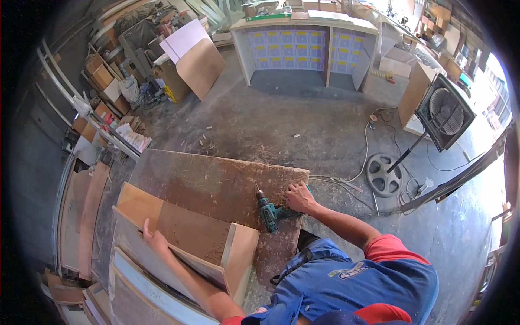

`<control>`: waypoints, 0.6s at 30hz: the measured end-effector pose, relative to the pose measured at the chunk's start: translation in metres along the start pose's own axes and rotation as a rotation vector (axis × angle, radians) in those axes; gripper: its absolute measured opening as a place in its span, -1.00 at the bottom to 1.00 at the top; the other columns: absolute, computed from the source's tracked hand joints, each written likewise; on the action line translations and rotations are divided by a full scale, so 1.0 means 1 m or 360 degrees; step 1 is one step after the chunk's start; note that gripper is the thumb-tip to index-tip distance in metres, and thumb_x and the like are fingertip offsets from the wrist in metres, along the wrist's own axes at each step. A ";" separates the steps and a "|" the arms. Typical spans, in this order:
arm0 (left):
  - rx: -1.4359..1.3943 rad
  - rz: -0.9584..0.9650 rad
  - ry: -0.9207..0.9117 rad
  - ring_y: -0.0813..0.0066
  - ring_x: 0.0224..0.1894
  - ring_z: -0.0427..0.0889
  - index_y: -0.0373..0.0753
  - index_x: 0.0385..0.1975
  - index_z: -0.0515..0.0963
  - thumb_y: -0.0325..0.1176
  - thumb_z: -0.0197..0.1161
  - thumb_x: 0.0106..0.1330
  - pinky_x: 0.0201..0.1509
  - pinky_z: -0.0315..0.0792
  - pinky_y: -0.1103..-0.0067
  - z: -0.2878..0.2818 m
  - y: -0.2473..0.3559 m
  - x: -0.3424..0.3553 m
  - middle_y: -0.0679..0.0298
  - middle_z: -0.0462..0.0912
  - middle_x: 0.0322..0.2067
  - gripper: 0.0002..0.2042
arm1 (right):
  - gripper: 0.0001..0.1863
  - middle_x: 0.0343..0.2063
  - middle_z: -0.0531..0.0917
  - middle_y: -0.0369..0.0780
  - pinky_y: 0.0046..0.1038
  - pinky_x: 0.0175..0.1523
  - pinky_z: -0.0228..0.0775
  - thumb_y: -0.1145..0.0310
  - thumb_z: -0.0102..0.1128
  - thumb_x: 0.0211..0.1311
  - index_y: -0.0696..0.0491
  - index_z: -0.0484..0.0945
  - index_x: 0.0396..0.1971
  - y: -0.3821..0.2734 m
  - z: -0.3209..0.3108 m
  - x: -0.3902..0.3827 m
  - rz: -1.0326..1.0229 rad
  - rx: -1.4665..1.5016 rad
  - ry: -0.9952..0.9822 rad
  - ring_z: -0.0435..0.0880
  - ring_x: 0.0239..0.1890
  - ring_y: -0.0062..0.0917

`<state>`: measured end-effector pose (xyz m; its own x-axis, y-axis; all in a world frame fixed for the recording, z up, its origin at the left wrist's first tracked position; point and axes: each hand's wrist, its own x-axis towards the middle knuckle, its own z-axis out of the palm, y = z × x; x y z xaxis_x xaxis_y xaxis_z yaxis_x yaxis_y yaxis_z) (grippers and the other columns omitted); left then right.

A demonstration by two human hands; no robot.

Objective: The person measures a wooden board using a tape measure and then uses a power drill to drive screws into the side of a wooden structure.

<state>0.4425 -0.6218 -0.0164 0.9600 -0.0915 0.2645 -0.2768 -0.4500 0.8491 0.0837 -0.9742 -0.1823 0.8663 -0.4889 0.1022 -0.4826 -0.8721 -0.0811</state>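
- Two bare hands, one person's, work at one brown worktop (189,172); the person wears blue with red sleeves.
- Left hand (155,239): it lies at the near long wall of one open wooden box (246,246), one finger pointing away over the edge. Its grip is partly hidden, so I cannot tell whether it is closed on the wall.
- The box rests on the near left part of the worktop. It has one upright end panel on its right, and brown crumbs lie scattered inside.
- Right hand (299,197): it is at the worktop's right edge, fingers bent. A little teal shows beyond it; I cannot tell what this belongs to, or whether the grip is closed on anything.
- One teal and black power drill (266,212) lies on the worktop between the box and the right hand, with one bit pointing away from the person and its handle toward that hand.
- One long light-blue strip (157,290) lies on the near side of the box.
- Beyond, on the grey floor (303,116): one black fan (445,111) on a round base at right; two leaning panels, one pale (183,40) and one tan (200,67), at left; one white-framed unit (245,58) at the back.
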 end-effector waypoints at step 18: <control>0.0089 0.0004 -0.0045 0.10 0.37 0.34 -0.33 0.17 0.53 -0.66 -0.05 0.00 0.50 0.07 0.34 -0.001 0.010 -0.003 -0.01 0.49 0.23 -0.39 | -0.75 -0.31 0.67 -0.15 -0.23 -0.05 0.34 0.21 0.14 0.13 0.03 0.72 -0.44 0.001 0.003 0.000 -0.0038 -0.0003 0.0106 0.67 -0.18 -0.32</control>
<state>0.4367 -0.6254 -0.0080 0.9604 -0.1176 0.2526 -0.2770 -0.4985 0.8214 0.0835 -0.9746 -0.1853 0.8673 -0.4680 0.1696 -0.4620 -0.8836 -0.0758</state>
